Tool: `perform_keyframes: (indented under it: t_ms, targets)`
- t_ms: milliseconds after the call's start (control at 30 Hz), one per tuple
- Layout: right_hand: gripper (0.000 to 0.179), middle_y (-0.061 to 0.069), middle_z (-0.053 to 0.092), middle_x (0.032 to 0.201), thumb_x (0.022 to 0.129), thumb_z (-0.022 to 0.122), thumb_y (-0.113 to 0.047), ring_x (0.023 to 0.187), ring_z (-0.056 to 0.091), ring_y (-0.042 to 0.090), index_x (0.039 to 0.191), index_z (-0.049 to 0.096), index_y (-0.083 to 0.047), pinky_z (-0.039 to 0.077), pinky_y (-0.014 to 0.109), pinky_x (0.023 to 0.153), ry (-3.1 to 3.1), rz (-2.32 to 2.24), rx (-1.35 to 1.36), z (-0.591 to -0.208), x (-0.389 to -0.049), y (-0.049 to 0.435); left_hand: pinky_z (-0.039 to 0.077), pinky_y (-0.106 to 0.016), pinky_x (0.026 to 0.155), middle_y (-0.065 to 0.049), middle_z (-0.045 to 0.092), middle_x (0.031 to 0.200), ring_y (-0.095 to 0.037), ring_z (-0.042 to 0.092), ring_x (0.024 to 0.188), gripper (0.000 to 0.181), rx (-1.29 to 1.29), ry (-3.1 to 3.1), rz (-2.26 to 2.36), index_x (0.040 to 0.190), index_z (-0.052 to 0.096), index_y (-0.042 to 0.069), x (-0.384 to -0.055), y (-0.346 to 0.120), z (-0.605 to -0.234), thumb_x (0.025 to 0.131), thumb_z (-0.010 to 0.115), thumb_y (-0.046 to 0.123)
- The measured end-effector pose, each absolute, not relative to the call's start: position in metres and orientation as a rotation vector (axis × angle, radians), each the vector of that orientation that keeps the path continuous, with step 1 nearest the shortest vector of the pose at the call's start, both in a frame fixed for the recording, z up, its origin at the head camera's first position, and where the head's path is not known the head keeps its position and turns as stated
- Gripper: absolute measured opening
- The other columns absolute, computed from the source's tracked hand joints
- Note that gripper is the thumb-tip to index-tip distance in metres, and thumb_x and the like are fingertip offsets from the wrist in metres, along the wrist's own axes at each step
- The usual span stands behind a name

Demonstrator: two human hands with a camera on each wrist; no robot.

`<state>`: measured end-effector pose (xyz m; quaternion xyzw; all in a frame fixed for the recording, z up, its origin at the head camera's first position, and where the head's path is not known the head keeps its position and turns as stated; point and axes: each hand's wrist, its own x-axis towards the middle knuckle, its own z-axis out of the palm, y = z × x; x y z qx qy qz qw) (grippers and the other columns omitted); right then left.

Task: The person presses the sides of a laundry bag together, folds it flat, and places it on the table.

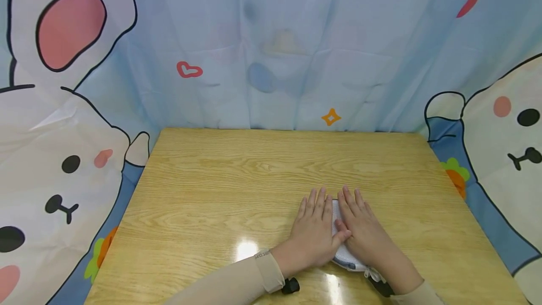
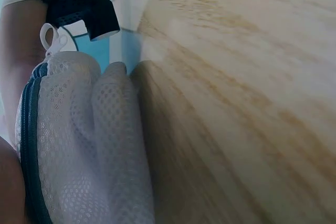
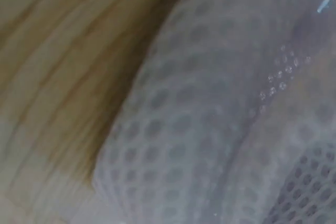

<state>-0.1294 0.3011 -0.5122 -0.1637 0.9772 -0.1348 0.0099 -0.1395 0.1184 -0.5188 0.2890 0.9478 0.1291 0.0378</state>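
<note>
A white mesh laundry bag lies folded on the table, partly hidden under both hands. My left hand rests over its left side with fingers straight, pointing away from me. From the right, my right hand presses flat on the bag, its fingers extended too. The two thumbs come close together over the middle. In the left wrist view, a dark zipper with a white pull runs along the bag's edge. White honeycomb mesh fills much of the right wrist view.
The wooden table stretches out to the left and behind the hands. A blue curtain with cartoon bears hangs along the back and sides. A black wrist camera sits under the left wrist.
</note>
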Motion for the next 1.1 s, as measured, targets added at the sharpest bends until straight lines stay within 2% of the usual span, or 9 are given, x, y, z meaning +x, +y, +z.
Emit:
perform_keyframes:
  t_ms: [233, 833, 1100]
  targets:
    - [0.07, 0.025, 0.01, 0.18, 0.116, 0.045, -0.033, 0.166, 0.005, 0.053, 0.169, 0.02, 0.004, 0.021, 0.076, 0.126, 3.037, -0.416, -0.509, -0.518, -0.129, 0.303, 0.012, -0.052, 0.138, -0.018, 0.002, 0.182, -0.036, 0.002, 0.171, 0.099, 0.888, 2.903, 0.404, 0.173, 0.008, 0.004, -0.14, 0.118, -0.527, 0.104, -0.002, 0.074]
    - [0.07, 0.024, 0.01, 0.18, 0.116, 0.044, -0.035, 0.165, 0.008, 0.055, 0.17, 0.018, 0.002, 0.019, 0.073, 0.129, 3.032, -0.419, -0.527, -0.526, -0.126, 0.305, 0.014, -0.053, 0.138, -0.02, -0.003, 0.181, -0.039, 0.0, 0.17, 0.101, 0.908, 2.856, 0.388, 0.172, 0.008, 0.002, -0.139, 0.117, -0.534, 0.103, -0.005, 0.074]
    - [0.07, 0.024, 0.011, 0.18, 0.116, 0.044, -0.035, 0.164, 0.01, 0.056, 0.17, 0.02, 0.003, 0.02, 0.073, 0.129, 3.036, -0.412, -0.524, -0.529, -0.126, 0.305, 0.015, -0.051, 0.138, -0.02, 0.001, 0.181, -0.038, 0.005, 0.17, 0.101, 0.894, 2.878, 0.353, 0.172, 0.011, 0.002, -0.137, 0.118, -0.533, 0.103, -0.005, 0.074]
